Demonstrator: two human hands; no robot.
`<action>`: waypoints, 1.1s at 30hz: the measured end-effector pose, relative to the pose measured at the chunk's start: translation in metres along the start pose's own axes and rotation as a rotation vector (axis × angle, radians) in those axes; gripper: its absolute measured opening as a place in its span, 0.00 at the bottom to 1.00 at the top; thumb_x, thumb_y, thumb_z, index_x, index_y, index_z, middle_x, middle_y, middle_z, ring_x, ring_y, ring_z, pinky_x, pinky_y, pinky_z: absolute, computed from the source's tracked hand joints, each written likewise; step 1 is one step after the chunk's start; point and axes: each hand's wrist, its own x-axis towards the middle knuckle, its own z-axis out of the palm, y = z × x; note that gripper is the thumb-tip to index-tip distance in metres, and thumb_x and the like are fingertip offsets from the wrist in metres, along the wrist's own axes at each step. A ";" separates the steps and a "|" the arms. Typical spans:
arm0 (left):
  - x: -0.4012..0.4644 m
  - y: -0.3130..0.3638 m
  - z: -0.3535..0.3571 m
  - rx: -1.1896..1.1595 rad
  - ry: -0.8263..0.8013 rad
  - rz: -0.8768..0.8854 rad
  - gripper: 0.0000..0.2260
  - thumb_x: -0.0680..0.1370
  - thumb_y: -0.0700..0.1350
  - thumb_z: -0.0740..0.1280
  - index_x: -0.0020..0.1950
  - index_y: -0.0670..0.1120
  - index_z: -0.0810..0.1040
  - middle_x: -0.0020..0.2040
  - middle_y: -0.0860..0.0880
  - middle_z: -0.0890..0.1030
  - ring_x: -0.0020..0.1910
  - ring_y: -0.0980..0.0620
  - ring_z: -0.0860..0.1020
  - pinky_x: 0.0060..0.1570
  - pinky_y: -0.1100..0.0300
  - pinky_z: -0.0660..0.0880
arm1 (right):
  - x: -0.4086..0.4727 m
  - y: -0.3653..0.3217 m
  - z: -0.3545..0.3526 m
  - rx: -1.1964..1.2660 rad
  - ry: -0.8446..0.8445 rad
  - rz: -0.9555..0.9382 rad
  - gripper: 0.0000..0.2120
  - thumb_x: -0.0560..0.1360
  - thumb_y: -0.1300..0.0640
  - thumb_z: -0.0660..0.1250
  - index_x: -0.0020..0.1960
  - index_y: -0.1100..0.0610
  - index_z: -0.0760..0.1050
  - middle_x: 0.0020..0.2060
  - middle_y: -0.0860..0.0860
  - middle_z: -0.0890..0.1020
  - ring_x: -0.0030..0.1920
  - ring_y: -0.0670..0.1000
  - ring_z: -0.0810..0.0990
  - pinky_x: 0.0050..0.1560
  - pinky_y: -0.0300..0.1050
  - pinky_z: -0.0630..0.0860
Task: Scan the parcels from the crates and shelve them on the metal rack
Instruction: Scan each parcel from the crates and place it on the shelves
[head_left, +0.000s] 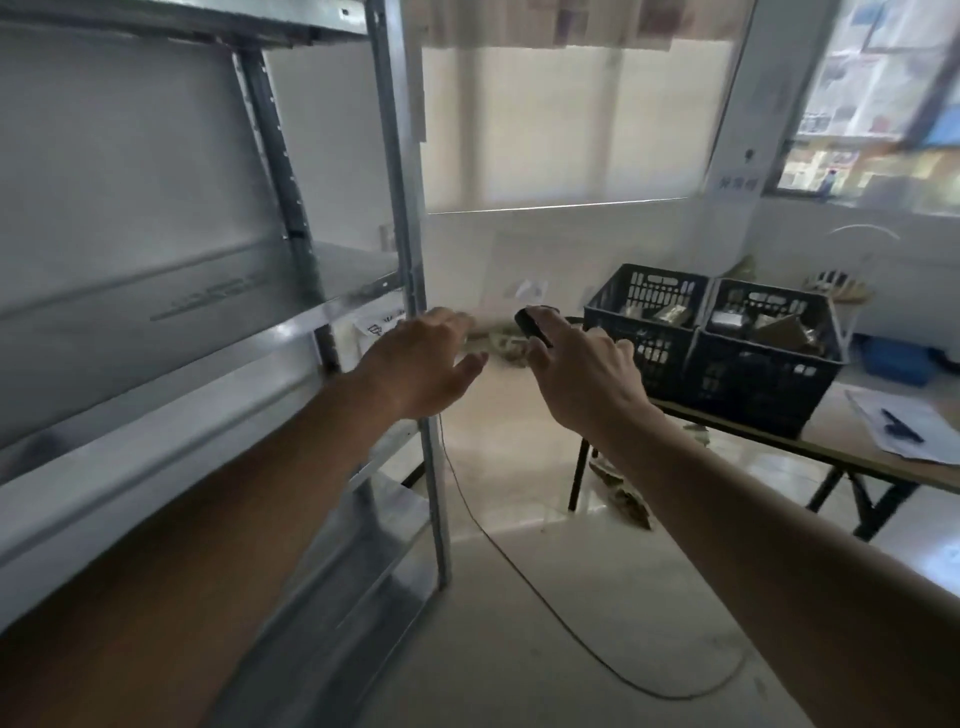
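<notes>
The metal rack (400, 208) fills the left side, its grey shelves bare where I can see them. My left hand (423, 361) is held out in front of the rack's front post, fingers relaxed and holding nothing. My right hand (582, 371) grips a black handheld scanner (532, 325), whose head sticks out past my fingers. Two dark plastic crates (737, 374) stand side by side on a table (883, 467) at the right, with parcels (779, 327) in brown and silver wrapping inside them.
A black cable (519, 566) trails across the pale floor from the rack toward the table. Papers and a black pen (901, 423) lie on the table's right end. Brown packages (628, 499) lie on the floor under the table. A blue box (896, 364) sits behind the crates.
</notes>
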 end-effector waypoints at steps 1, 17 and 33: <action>0.015 0.013 0.008 -0.011 -0.006 0.014 0.25 0.86 0.58 0.61 0.80 0.47 0.69 0.76 0.44 0.74 0.73 0.41 0.75 0.69 0.43 0.74 | 0.005 0.017 -0.004 0.001 -0.003 0.033 0.22 0.87 0.41 0.54 0.80 0.35 0.61 0.64 0.64 0.78 0.63 0.67 0.75 0.61 0.61 0.72; 0.316 0.129 0.142 -0.128 -0.092 0.282 0.23 0.86 0.55 0.60 0.79 0.46 0.72 0.75 0.45 0.75 0.73 0.42 0.74 0.72 0.42 0.71 | 0.168 0.251 0.002 -0.046 0.015 0.351 0.24 0.88 0.41 0.53 0.83 0.36 0.59 0.65 0.63 0.78 0.64 0.67 0.72 0.60 0.62 0.72; 0.635 0.133 0.275 -0.143 -0.262 0.380 0.24 0.86 0.55 0.62 0.81 0.49 0.68 0.79 0.48 0.71 0.76 0.44 0.71 0.72 0.43 0.71 | 0.430 0.407 0.077 -0.092 -0.023 0.538 0.24 0.88 0.41 0.52 0.84 0.37 0.59 0.66 0.62 0.78 0.66 0.66 0.74 0.67 0.61 0.71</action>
